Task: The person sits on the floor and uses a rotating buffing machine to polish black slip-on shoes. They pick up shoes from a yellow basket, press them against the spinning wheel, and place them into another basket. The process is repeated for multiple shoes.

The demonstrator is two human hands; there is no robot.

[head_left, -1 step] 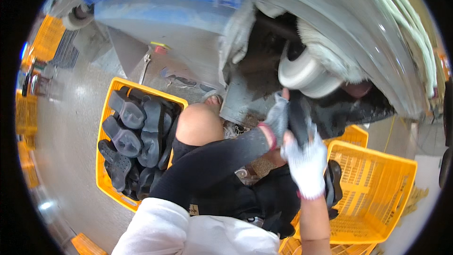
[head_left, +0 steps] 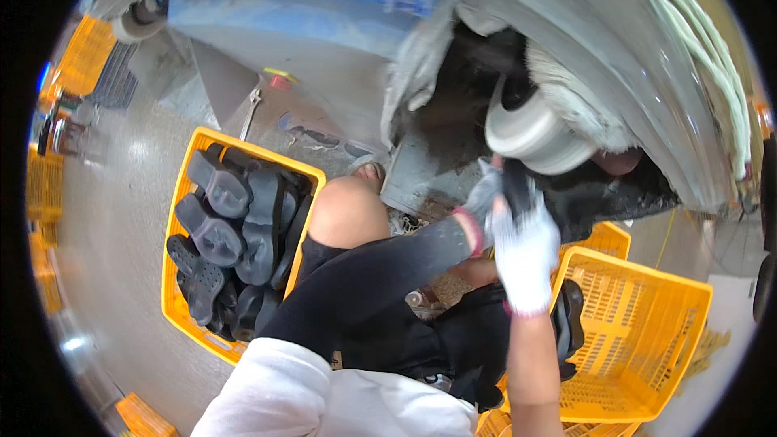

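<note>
Both of my gloved hands grip a black shoe sole point(head_left: 516, 184) just below a white cylindrical wheel point(head_left: 534, 133) on a machine. My left hand point(head_left: 483, 193), in a greyish glove, is closed on the sole's left side. From the right, my white-gloved right hand point(head_left: 526, 255) wraps round its near end, with some motion blur. The sole's upper end is close against the wheel's lower edge; whether they touch I cannot tell. Left of my knee, a yellow crate point(head_left: 184, 194) is piled with dark shoe soles point(head_left: 217, 231).
A yellow mesh crate point(head_left: 639, 332) stands at lower right, with several dark soles point(head_left: 569, 316) beside its left wall. A grey hood point(head_left: 591, 40) with draped cloth arches over the wheel. A wrench point(head_left: 252, 109) leans near the blue-grey machine panel point(head_left: 283, 28). More yellow crates line the far left.
The sole and both hands have shifted slightly upward, closer to the wheel, and less of the sole shows. The whole view has moved a little. Both hands keep their grip.
</note>
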